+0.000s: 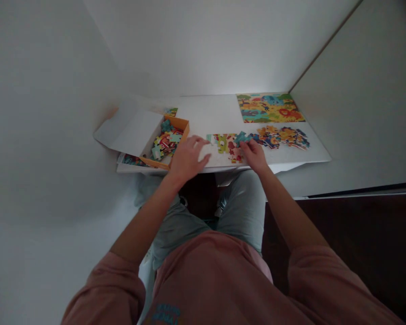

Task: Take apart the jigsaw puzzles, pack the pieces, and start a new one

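Down at the bottom edge of the frame, a pink sweatshirt (209, 280) carries some blue print (167, 312), but it is cut off and too blurred to read. No other writing can be made out anywhere. Just above it, a lap in grey trousers (240, 207) tucks in under the tabletop (206, 113).

Both forearms reach up toward the middle of the frame. The left hand (187, 158) lies palm down at the front edge of the tabletop with its fingers (203, 143) spread wide, the tips touching a small pale piece (209, 137). It grips nothing. The right hand (255, 154) sits just right of centre, knuckles up and fingers drawn close together, with the tips on a teal piece (242, 137). From here I cannot tell whether they pinch it or only press on it.

Between the two hands lie the joined pieces (225, 145), a small patch in green, red and yellow. The teal piece sits right at its upper right edge.

To the left, just beside the left hand, an orange box (180, 123) stands open with loose pieces (167, 140) heaped in it in many colours. Its white flaps (131, 128) fold out toward the left of the frame. To the right of the right hand, a pile (284, 136) of unsorted pieces is spread flat on the tabletop.

Furthest back, at upper right of centre, a picture sheet (269, 108) lies flat, showing a bright cartoon scene in yellow, green and blue.
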A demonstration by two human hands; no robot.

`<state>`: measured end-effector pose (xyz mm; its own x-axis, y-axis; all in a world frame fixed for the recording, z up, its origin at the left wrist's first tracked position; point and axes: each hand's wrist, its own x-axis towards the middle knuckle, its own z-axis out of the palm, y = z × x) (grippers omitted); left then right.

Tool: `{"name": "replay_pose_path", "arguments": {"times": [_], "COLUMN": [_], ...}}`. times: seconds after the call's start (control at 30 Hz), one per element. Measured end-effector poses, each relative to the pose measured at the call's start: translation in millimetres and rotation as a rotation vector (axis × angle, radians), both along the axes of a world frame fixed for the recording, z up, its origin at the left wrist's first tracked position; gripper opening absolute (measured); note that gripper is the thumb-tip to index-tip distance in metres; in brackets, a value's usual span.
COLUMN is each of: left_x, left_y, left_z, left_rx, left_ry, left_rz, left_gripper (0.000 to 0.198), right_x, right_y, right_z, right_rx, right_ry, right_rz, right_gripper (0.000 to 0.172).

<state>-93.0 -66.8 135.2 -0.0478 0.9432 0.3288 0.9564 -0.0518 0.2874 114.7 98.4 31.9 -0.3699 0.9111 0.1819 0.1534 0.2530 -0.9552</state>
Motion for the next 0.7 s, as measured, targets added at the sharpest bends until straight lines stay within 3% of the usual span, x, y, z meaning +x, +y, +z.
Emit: {"name": "replay_pose_path", "arguments": {"times": [0.07, 0.2, 0.33, 0.47, 0.7], "left_x": [29.8, 67.6, 81.3, 77.5, 59.3], "left_y": [15.1, 46.9, 56.4, 44.2, 35.2], "left_z": [-13.5, -44.2, -65.4, -70.4, -65.0], "left_rx": [-0.08, -0.067, -0.076, -0.076, -0.134], "left_ry": [0.013, 0.052, 0.061, 0.026, -0.019], "left_rz": [-0.156, -0.237, -0.262, -0.278, -0.294], "left_gripper": [0.044, 0.068, 0.06, 0.043, 0.036], "right_x": [0.7, 0.7, 1.2, 1.1, 1.8], "right_y": [4.7, 10.6, 15.0, 16.8, 12.3], "right_z": [-3.2, -9.1, -13.2, -13.6, -8.6], "right_rx": [0.03, -0.057, -0.102, -0.111, -0.149], "right_ry": [0.1, 0.317, 0.488, 0.497, 0.49], "right_rz": [-0.045, -0.051, -0.126, -0.163, -0.112], "right_gripper": [0.023, 0.019, 0.021, 0.025, 0.02]}}
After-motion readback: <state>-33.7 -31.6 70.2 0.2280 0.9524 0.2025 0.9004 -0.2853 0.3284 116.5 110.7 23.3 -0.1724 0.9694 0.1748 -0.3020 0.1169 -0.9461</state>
